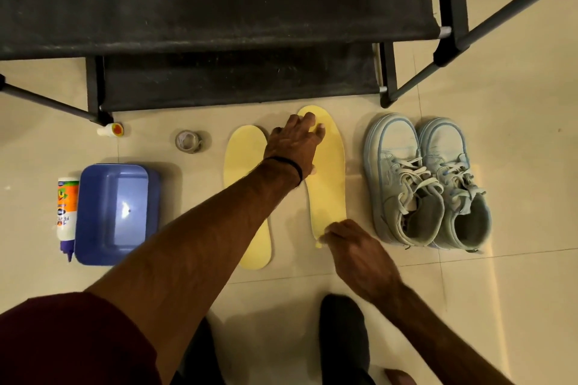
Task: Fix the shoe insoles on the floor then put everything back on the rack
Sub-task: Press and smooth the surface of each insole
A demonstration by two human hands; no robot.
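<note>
With the left hand (294,141) pressing spread fingers flat on the pale yellow foam insole's (328,184) toe and the right hand (353,247) pinching its heel, press evenly without buckling it.

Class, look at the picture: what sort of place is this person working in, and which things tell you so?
Probably a home entryway or shoe-storage corner: a black shoe rack stands on a tiled floor, with a pair of sneakers beside it.

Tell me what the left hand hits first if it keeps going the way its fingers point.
The left hand points past the insole's toe; probably the rack's bottom shelf comes first, though depth is unclear.
</note>
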